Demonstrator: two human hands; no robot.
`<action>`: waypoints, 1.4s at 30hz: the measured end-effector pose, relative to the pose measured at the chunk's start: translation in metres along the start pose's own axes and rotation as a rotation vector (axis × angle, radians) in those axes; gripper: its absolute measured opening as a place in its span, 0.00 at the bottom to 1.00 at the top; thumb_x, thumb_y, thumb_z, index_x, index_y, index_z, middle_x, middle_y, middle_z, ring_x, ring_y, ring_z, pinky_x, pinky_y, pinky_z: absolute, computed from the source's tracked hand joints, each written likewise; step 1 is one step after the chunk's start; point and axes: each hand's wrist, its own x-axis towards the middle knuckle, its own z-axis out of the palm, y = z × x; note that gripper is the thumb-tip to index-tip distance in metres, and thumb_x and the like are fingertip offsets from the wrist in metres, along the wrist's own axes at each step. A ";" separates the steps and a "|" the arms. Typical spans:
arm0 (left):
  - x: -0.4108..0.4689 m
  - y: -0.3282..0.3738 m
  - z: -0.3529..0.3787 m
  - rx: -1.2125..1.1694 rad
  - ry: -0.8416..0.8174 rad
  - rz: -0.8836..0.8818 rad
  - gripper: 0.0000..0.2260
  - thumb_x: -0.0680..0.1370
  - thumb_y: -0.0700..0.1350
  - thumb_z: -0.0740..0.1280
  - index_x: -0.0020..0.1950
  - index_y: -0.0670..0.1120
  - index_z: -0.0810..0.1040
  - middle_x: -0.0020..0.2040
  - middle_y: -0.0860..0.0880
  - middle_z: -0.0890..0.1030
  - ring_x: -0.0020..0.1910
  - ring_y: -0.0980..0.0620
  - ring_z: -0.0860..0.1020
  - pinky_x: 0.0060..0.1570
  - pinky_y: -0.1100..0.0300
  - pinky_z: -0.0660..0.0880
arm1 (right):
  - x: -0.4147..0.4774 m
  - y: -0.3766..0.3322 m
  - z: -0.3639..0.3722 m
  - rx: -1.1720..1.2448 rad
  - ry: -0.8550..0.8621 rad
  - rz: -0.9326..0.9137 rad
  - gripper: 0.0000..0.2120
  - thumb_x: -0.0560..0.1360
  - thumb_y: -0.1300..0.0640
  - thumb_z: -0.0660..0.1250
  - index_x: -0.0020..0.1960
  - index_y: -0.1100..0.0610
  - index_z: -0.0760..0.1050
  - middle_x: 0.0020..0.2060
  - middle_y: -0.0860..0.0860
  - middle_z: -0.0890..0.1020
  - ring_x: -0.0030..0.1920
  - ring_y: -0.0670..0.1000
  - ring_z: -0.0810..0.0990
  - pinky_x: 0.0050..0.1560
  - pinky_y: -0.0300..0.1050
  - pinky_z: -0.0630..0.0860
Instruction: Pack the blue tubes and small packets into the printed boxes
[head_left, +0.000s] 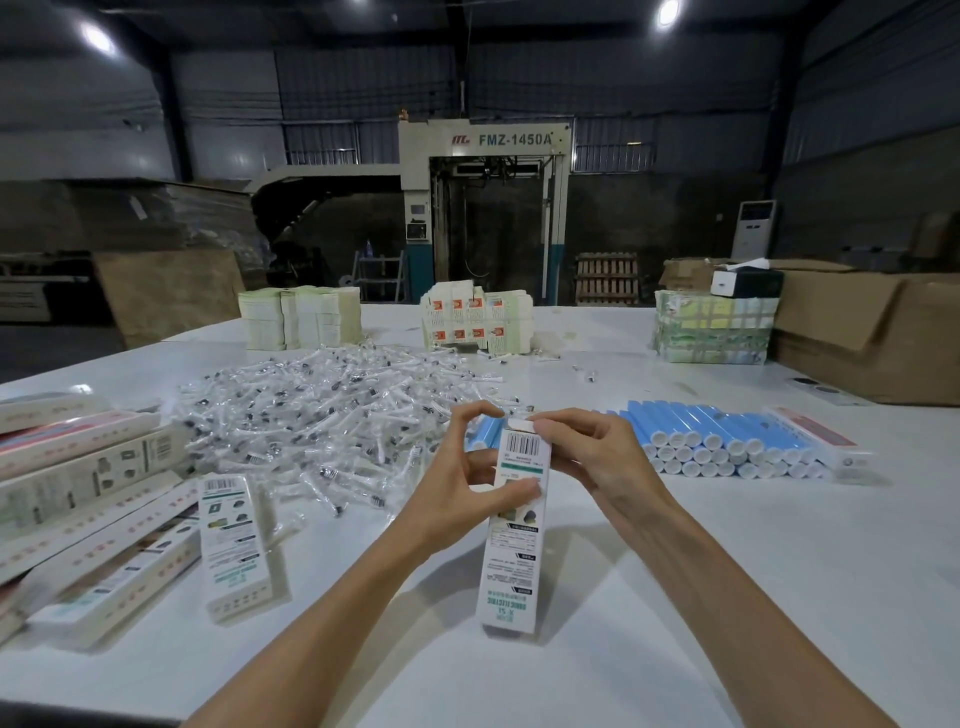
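A tall printed box stands upright on the white table, its lower end on the surface. My left hand grips its upper part, thumb across the front. My right hand pinches the flap at the box's top end. A stack of blue tubes with white caps lies to the right. One more blue tube shows just behind my left fingers. A big heap of small clear packets spreads across the table's middle.
Several printed boxes lie piled at the left, and one lies apart near them. Stacks of flat cartons stand at the far edge. Brown cardboard boxes sit at the right. A large machine stands behind.
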 end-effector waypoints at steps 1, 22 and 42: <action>-0.001 0.000 0.000 0.006 -0.006 0.000 0.35 0.77 0.46 0.80 0.73 0.58 0.61 0.55 0.43 0.89 0.52 0.38 0.87 0.50 0.42 0.86 | 0.000 0.000 -0.001 0.006 -0.009 0.011 0.08 0.79 0.63 0.72 0.55 0.65 0.85 0.51 0.61 0.88 0.53 0.59 0.87 0.52 0.49 0.84; -0.005 -0.005 0.005 -0.135 0.035 -0.017 0.22 0.79 0.41 0.78 0.68 0.54 0.75 0.55 0.40 0.88 0.51 0.43 0.88 0.47 0.54 0.84 | -0.006 0.007 -0.003 -0.280 -0.076 -0.159 0.06 0.80 0.57 0.74 0.54 0.53 0.89 0.47 0.50 0.89 0.51 0.50 0.88 0.53 0.39 0.81; 0.003 -0.006 -0.002 -0.509 0.307 -0.114 0.24 0.77 0.39 0.76 0.70 0.50 0.71 0.49 0.44 0.87 0.47 0.41 0.86 0.38 0.52 0.84 | -0.020 0.042 0.023 0.199 -0.224 0.398 0.29 0.81 0.35 0.62 0.67 0.57 0.81 0.59 0.62 0.85 0.54 0.62 0.85 0.53 0.54 0.83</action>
